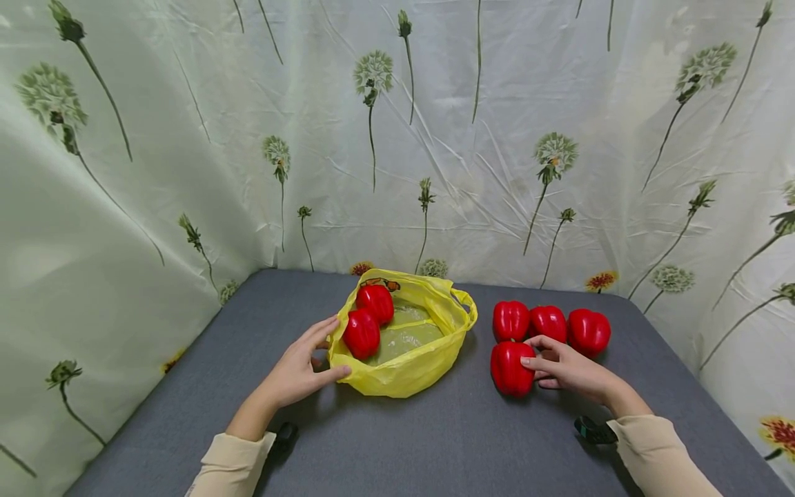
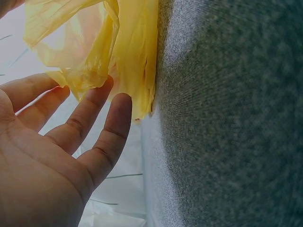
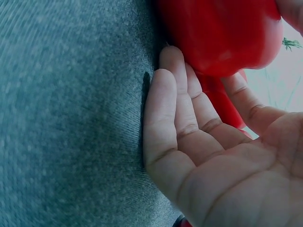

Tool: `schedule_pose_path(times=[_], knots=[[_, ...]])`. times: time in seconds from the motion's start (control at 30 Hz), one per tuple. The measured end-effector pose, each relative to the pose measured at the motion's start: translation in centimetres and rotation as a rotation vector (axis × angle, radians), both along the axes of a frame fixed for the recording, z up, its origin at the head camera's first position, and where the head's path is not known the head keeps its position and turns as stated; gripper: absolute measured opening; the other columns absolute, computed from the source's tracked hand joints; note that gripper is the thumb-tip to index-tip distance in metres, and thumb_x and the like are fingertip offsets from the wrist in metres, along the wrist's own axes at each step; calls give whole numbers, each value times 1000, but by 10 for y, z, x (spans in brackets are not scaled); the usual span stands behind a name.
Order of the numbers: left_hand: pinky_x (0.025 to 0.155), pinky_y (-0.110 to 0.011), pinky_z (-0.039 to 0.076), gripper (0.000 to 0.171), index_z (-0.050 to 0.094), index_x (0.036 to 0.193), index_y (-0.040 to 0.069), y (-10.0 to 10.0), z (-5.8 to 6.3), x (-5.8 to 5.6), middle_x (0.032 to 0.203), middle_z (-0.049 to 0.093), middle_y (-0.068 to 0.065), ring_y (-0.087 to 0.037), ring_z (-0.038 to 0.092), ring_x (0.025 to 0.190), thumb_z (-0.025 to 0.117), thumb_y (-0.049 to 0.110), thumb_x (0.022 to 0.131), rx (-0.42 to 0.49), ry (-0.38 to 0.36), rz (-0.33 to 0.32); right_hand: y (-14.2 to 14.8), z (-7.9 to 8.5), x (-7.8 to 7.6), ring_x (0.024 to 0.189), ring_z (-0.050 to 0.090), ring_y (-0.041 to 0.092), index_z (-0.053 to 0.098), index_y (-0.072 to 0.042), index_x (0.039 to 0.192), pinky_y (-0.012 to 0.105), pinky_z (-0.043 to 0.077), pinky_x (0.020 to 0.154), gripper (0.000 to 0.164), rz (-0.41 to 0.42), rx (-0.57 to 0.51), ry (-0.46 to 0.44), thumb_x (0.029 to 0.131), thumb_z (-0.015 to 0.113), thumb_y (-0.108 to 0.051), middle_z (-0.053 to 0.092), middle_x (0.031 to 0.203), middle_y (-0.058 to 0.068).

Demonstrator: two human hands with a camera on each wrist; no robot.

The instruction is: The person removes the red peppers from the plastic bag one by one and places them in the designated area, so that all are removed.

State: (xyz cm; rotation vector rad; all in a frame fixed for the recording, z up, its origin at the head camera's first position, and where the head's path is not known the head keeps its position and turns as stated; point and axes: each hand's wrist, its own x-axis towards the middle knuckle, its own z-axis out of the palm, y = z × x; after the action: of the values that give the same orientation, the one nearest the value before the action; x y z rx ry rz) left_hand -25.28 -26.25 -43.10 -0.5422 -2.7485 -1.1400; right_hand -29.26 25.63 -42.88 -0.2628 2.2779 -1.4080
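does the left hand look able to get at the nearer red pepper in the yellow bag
Probably yes: the yellow bag gapes open above the nearer red pepper, though the bag's side stands between, so the left hand would need to go over it.

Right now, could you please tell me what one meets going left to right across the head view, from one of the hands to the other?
Left hand, yellow bag, nearest red pepper, right hand.

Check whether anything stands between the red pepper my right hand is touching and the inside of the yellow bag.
Between that red pepper and the yellow bag, only bare grey tabletop shows in the head view. The bag's own raised right wall and handle loop stand before its opening.
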Motion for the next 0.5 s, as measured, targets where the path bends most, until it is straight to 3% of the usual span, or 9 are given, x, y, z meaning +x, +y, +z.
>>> schedule_pose_path(times=[0.5], knots=[[92, -45, 62, 90, 43, 164, 7, 0, -1, -2, 171, 40, -16, -36, 68, 126, 84, 43, 92, -3, -7, -3, 0, 1, 0, 105, 67, 24, 35, 2, 154, 33, 62, 90, 68, -12, 14, -2, 106, 67, -32, 64, 125, 12]])
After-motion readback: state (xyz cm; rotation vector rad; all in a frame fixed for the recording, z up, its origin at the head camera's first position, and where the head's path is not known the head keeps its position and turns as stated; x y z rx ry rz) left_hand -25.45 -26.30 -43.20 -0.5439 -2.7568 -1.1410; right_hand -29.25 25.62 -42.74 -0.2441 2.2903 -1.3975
